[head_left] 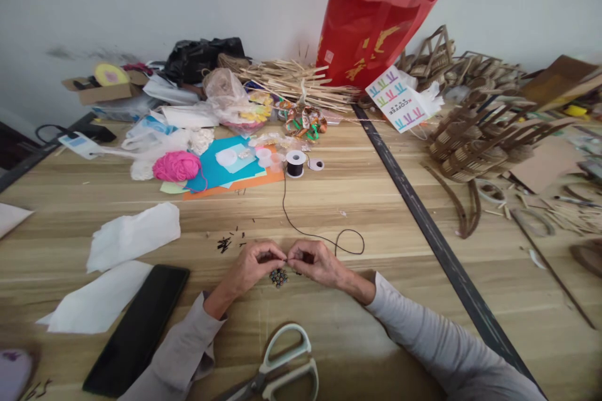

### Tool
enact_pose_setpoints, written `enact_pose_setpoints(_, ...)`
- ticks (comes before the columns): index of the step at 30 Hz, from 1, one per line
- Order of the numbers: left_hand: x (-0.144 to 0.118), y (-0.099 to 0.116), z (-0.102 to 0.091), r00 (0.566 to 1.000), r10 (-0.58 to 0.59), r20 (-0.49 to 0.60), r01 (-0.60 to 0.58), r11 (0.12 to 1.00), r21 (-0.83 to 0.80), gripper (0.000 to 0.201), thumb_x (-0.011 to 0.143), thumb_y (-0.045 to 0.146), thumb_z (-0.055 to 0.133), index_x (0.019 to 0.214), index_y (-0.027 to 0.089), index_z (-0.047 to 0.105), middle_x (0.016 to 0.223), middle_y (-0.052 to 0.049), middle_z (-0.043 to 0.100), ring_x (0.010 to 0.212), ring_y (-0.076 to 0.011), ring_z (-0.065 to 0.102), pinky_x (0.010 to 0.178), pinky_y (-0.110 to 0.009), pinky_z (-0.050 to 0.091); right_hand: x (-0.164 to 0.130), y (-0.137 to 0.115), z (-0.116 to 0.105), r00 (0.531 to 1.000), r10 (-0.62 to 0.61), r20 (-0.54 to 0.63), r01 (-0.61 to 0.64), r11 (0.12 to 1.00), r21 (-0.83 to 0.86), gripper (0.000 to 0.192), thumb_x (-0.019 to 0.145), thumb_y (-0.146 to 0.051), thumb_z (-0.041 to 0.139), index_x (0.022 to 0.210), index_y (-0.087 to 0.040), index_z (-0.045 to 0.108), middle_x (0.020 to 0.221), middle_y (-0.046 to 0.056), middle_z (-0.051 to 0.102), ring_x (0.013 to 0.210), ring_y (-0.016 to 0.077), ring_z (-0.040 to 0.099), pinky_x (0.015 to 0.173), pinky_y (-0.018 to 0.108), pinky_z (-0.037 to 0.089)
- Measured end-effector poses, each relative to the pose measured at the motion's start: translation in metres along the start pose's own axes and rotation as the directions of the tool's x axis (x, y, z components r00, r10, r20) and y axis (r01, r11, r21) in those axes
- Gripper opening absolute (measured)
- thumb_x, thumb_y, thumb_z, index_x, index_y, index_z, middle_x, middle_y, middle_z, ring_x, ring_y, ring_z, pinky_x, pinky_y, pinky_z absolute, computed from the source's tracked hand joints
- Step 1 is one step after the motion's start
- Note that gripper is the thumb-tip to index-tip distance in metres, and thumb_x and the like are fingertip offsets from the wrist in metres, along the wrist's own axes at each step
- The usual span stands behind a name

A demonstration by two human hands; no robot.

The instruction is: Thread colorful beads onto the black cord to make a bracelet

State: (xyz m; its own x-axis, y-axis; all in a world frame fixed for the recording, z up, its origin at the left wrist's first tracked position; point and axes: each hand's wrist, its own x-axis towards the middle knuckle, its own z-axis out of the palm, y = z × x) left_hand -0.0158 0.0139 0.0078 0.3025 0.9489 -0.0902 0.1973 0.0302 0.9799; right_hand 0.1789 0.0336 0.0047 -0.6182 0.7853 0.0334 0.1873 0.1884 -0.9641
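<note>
Lying nearest the camera, a pair of scissors with pale handles rests on the wooden table, between the person's two grey sleeves. To the left of them sits a flat black case, with sheets of white paper beside and beyond it.

Just past the scissors, the left hand and the right hand meet at the fingertips over the tabletop. Both are curled nearly closed, thumbs and forefingers pinched together on something thin and dark between them; it looks like the end of the black cord, though what exactly each pinch grips is too small to tell. A small cluster of dark beads lies on the table directly beneath the meeting fingertips, just beside the left hand. Tiny black cut bits are scattered near the left hand's far side.

The cord loops to the right of the right hand, then runs away across the table to a spool of black cord. Around the spool lie coloured paper sheets and a ball of pink yarn. Farther back are a bundle of straw sticks, a red bag against the wall, and woven cardboard pieces at the right.
</note>
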Motion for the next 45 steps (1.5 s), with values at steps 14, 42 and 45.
enact_pose_setpoints(14, 0.0001, 0.0013, -0.0003, 0.999, 0.038, 0.013, -0.038, 0.999, -0.002, 0.009, 0.070, 0.021, 0.069, 0.072, 0.013, 0.071, 0.069, -0.004, 0.064, 0.067, -0.0153, 0.058, 0.061, -0.025, 0.045, 0.0006, -0.0022, -0.0011, 1.000, 0.025, -0.014, -0.024, 1.000, 0.020, 0.010, 0.079, -0.021, 0.058, 0.075, -0.013, 0.061, 0.061, -0.002, 0.051, 0.055, 0.0075, 0.043, 0.049, 0.017, 0.034)
enact_pose_setpoints(42, -0.0006, 0.0069, 0.0033, 0.992, -0.121, -0.028, 0.118, 0.989, -0.083, 0.014, 0.062, 0.020, 0.072, 0.069, 0.013, 0.062, 0.064, -0.001, 0.062, 0.061, -0.0129, 0.057, 0.059, -0.024, 0.045, 0.0003, 0.0046, 0.0002, 0.999, 0.034, 0.002, -0.034, 0.996, 0.078, 0.010, 0.079, -0.023, 0.060, 0.075, -0.013, 0.060, 0.061, -0.003, 0.050, 0.055, 0.0077, 0.043, 0.051, 0.018, 0.035)
enact_pose_setpoints(45, -0.0009, 0.0070, 0.0031, 0.992, -0.125, -0.023, 0.123, 0.990, -0.070, 0.012, 0.063, 0.019, 0.071, 0.069, 0.013, 0.062, 0.065, -0.001, 0.062, 0.063, -0.0133, 0.057, 0.061, -0.024, 0.045, 0.0002, 0.0054, 0.0007, 1.000, 0.024, 0.006, -0.024, 0.996, 0.085, 0.009, 0.078, -0.022, 0.060, 0.076, -0.013, 0.061, 0.062, -0.002, 0.050, 0.056, 0.0075, 0.043, 0.052, 0.018, 0.035)
